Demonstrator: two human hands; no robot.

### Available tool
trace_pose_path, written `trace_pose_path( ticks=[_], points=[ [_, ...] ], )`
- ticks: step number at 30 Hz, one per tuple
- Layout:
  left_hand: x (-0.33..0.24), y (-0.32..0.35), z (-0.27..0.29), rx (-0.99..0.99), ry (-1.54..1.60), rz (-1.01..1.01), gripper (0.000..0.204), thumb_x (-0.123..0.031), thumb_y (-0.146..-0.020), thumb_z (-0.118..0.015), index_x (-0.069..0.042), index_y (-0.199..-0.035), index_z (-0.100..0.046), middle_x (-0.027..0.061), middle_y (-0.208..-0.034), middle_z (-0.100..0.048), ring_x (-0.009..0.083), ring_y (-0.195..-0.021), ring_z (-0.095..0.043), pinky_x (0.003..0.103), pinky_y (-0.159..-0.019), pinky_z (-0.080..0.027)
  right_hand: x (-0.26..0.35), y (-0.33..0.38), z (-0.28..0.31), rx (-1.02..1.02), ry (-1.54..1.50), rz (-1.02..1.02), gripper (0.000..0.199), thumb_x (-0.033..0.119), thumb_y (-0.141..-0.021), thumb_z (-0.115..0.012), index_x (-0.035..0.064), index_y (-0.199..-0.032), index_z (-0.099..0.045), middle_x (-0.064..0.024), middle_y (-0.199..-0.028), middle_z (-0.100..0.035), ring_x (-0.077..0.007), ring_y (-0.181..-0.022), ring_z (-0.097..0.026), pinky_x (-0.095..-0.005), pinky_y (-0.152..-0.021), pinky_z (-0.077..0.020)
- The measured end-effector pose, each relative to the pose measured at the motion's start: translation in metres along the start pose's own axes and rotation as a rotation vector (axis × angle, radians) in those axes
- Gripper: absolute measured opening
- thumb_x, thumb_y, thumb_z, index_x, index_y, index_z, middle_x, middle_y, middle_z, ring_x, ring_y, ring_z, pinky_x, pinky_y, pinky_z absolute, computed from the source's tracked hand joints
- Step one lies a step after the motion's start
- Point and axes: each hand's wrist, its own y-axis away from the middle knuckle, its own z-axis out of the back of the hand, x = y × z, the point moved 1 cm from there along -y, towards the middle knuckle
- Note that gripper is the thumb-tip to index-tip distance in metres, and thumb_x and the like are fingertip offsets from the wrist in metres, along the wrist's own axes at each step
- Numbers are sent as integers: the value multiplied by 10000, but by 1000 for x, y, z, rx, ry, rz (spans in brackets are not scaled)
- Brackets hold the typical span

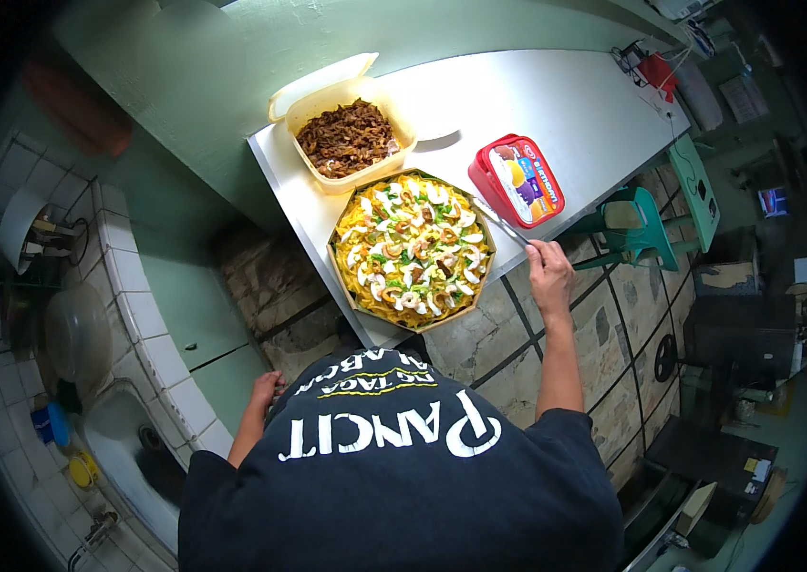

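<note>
My right hand (549,274) is closed on the handle of a slim metal utensil (504,220). Its far end lies at the right rim of an octagonal tray (336,271); the shape of that end is too small to make out. Yellow noodles (412,250) fill the tray, topped with white slices, shrimp and green bits. Down by my body, my left hand (268,388) has its fingers curled, with no object showing in them. Behind the tray stands an open plastic tub (398,116) of dark brown shredded food (346,138). To the right is a red lidded tub (520,181).
The tray sits at the near edge of a white table (537,100). A translucent lid (320,84) leans behind the open tub. Off the table's right side stands a green plastic chair (650,236). On the left are a tiled counter (143,303) and a sink (119,429).
</note>
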Motion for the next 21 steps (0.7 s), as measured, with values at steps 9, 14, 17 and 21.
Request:
trace_pose_path(
  ticks=[9,14,17,21],
  points=[
    [22,0,4,-19,-31,-101,260,-342,-935,-535,-189,-1121,-633,-35,-907,-631,140,-719,-563,304,-576,-411,21,-38,-46,143,-2,58,214,233,-908,-578,51,-931,-689,-133,-880,-654,-341,-823,-642,-423,-729,-491],
    [42,0,-2,-50,-60,-141,279,-298,-932,-538,-147,-1135,-655,-11,-944,-654,140,-718,-567,320,-587,-434,20,-49,-57,214,20,35,242,263,-903,-569,60,-922,-698,-125,-932,-666,-353,-848,-644,-438,-756,-494],
    [54,-1,-5,-66,-157,-271,308,-281,-919,-556,-103,-1144,-669,15,-920,-678,145,-712,-581,316,-594,-454,14,-57,-50,204,-30,-14,264,279,-895,-574,51,-927,-703,-146,-938,-676,-344,-854,-652,-426,-765,-495],
    [61,5,-13,-129,-120,-139,326,-284,-907,-571,-78,-1138,-676,38,-846,-691,151,-703,-596,295,-598,-466,17,-82,-41,154,-136,12,278,276,-911,-583,27,-941,-703,-166,-852,-675,-323,-788,-655,-397,-718,-492]
  ],
)
